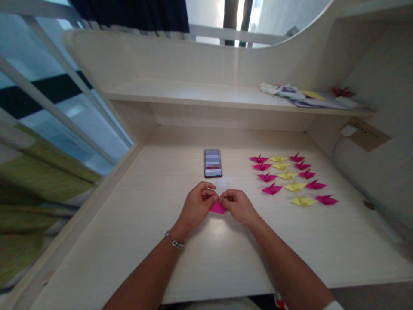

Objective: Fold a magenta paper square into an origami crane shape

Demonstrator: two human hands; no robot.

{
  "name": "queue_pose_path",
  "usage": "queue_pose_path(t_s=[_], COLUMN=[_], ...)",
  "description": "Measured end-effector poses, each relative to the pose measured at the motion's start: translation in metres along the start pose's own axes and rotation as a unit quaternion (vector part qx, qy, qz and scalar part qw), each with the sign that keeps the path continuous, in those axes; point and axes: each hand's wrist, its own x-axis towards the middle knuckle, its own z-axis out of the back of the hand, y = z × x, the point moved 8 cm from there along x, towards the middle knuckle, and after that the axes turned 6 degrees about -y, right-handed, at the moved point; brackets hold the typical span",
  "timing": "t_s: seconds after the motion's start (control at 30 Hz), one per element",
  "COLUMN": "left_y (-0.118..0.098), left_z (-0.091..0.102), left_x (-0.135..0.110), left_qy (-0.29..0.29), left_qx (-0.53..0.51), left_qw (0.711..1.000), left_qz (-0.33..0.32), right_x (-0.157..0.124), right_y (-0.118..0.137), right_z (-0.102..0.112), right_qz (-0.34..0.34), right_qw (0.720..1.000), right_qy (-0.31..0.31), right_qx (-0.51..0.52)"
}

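A small folded piece of pink paper is between my hands, low over the middle of the desk. My left hand pinches its upper left side, with a chain bracelet on that wrist. At the upper right edge, my right hand grips the same paper between thumb and fingers. The fingers partly cover the top of the paper. Just beyond my hands lies a phone with its screen lit.
Pink paper cranes and yellow paper cranes stand in rows on the right. A shelf spans the back, with papers on it. A cable runs down the right wall from a socket plate.
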Motion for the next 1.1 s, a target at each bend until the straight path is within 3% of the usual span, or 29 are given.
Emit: queue_pose_path(t_s=[0.3,0.47,0.7,0.9,1.1], left_y=[-0.003,-0.009,-0.007,-0.008,-0.006], left_z=[0.004,0.024,0.002,-0.002,-0.003], left_x=[0.002,0.009,0.004,0.000,0.000], left_qy=[-0.006,-0.063,0.045,0.042,0.043], left_qx=[-0.042,-0.062,0.109,0.164,0.172], left_qw=[0.999,0.996,0.993,0.983,0.983], left_qz=[0.019,0.003,-0.030,-0.065,-0.053], right_x=[-0.002,-0.003,-0.005,-0.005,-0.003], right_y=[0.011,0.014,0.017,0.014,0.015], right_z=[0.002,0.007,0.009,0.006,0.006], right_qz=[0.028,0.023,0.043,0.039,0.018], right_qw=[0.999,0.999,0.999,0.997,0.997], right_qy=[0.009,0.003,0.003,0.004,-0.013], right_qx=[0.025,0.023,-0.027,-0.065,-0.067])
